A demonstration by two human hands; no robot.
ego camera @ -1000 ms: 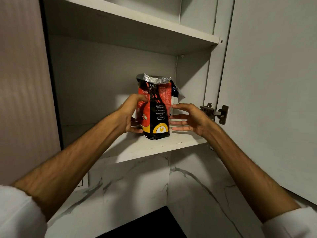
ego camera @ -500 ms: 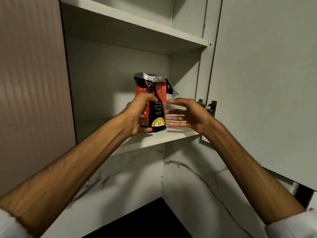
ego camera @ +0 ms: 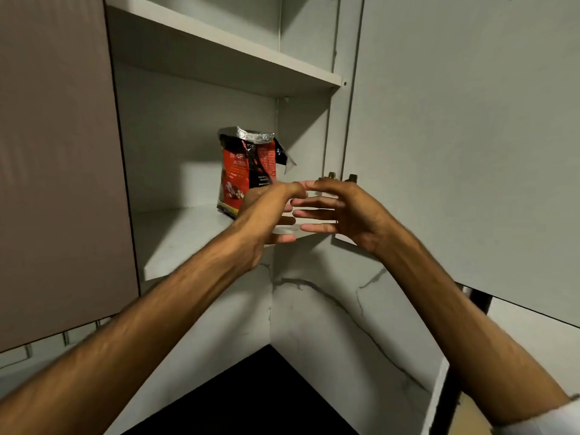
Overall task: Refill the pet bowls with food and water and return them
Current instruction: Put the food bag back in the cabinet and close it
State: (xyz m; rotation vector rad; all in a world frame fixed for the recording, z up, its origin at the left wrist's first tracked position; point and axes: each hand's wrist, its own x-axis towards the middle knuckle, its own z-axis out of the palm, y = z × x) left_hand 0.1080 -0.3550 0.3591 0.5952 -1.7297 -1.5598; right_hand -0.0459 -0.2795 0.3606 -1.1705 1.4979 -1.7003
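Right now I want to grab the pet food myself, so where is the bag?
In the head view the red pet food bag stands upright on the lower shelf of the open cabinet, near its back right corner, just beyond the left hand.

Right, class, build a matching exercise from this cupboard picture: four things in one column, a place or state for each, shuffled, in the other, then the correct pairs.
Things:
1. pet food bag
2. cupboard door
3. left hand
4. upper shelf

Place or state:
A. swung open, at the right
B. bare along its front edge
C. standing on the lower shelf
D. fingers loose, holding nothing

Pairs: 1-C, 2-A, 3-D, 4-B
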